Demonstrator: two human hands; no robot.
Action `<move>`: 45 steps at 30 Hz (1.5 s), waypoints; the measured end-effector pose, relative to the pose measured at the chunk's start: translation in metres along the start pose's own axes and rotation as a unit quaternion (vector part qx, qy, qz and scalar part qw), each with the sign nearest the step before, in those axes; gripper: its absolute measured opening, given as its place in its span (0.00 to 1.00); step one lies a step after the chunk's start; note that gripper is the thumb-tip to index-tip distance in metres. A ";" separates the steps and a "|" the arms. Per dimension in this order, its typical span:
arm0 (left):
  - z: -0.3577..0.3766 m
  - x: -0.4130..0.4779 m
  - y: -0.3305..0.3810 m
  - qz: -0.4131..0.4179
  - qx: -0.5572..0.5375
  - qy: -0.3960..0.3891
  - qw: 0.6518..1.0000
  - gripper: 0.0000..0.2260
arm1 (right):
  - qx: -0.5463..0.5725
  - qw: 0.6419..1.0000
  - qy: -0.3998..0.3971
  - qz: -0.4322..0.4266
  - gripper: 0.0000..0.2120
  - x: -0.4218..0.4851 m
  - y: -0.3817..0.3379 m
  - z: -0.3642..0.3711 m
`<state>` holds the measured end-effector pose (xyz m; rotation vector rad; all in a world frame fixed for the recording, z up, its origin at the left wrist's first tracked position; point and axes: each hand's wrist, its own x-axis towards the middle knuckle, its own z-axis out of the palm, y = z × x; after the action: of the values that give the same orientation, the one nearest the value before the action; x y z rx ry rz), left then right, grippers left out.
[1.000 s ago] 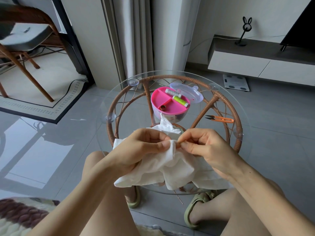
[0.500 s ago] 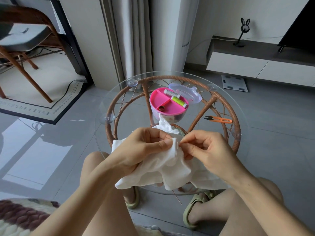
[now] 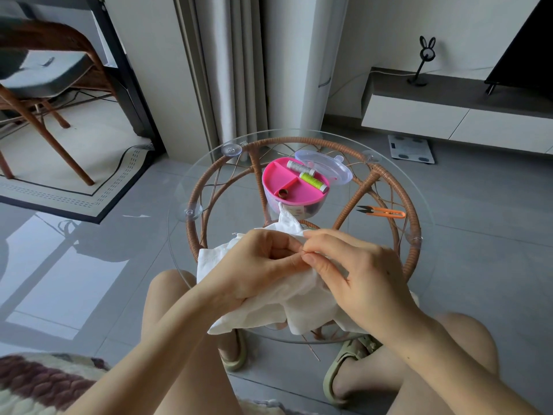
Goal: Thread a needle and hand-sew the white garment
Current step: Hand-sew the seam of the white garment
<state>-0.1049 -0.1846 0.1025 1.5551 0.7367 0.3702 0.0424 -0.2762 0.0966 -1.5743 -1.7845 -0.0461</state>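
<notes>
A crumpled white garment point(image 3: 299, 307) lies on the near part of a round glass table point(image 3: 209, 187) and hangs over its front edge. My left hand point(image 3: 254, 265) grips a fold of the cloth, fingers curled round it. My right hand point(image 3: 353, 271) meets it from the right, thumb and forefinger pinched together at the cloth where a thin needle point(image 3: 303, 251) barely shows. The thread itself is too fine to see.
Behind the garment stands a pink sewing box point(image 3: 291, 187) holding a white spool point(image 3: 299, 167), a green spool point(image 3: 312, 181) and a thimble, its clear lid point(image 3: 326, 166) beside it. Orange thread snips point(image 3: 383, 211) lie at the table's right. My knees and sandalled feet are beneath.
Both hands have drawn closer together over the cloth; my right thumb and forefinger now meet my left fingertips. The garment has shifted slightly under them.
</notes>
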 end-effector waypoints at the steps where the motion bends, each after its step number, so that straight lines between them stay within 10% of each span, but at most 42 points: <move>1: 0.001 -0.001 0.002 0.002 0.007 0.002 1.000 0.09 | -0.013 1.000 0.026 -0.012 0.11 0.001 -0.001 0.001; 16: 0.002 0.009 -0.004 0.022 0.266 0.137 0.954 0.09 | 0.429 0.900 0.022 0.072 0.07 0.005 -0.011 -0.027; 22: -0.023 0.002 -0.006 -0.004 0.159 0.159 0.974 0.12 | 0.047 0.975 -0.024 0.218 0.12 -0.021 0.100 -0.008; 27: -0.033 -0.003 -0.003 -0.011 0.103 0.170 0.980 0.13 | -0.173 0.917 -0.033 0.358 0.06 -0.036 0.145 -0.007; 36: -0.027 -0.007 0.005 0.007 0.037 0.128 0.991 0.12 | -0.002 0.999 0.031 0.018 0.08 0.010 0.030 0.009; 45: -0.029 -0.009 0.006 0.013 0.027 0.103 0.994 0.06 | -0.016 0.999 0.017 0.025 0.04 0.016 0.019 0.015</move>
<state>-0.1290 -0.1681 0.1137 1.5940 0.8927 0.5405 0.0518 -0.2512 0.0861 -1.6303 -1.7258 -0.0788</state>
